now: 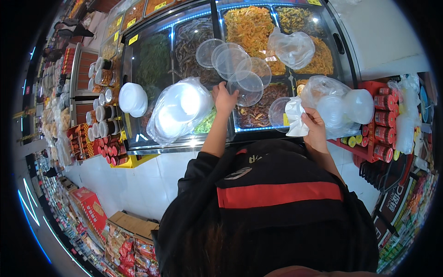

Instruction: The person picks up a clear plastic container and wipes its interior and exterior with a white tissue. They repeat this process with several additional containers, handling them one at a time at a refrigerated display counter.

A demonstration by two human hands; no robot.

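Observation:
My left hand reaches over the glass top of a food display case, thumb and fingers apart, at the left edge of a clear round plastic lid. More such lids lie overlapping on the glass just beyond it. My right hand pinches a crumpled white tissue or cloth. This partly covers another clear lid near the case's front edge. To the right of that hand, a plastic bag holds translucent round containers.
Bagged white bowls and a smaller bowl stack sit to the left on the glass. A crumpled clear bag lies at the back. Trays of shredded pickles show beneath. Jars flank the left side; a red jar rack stands right.

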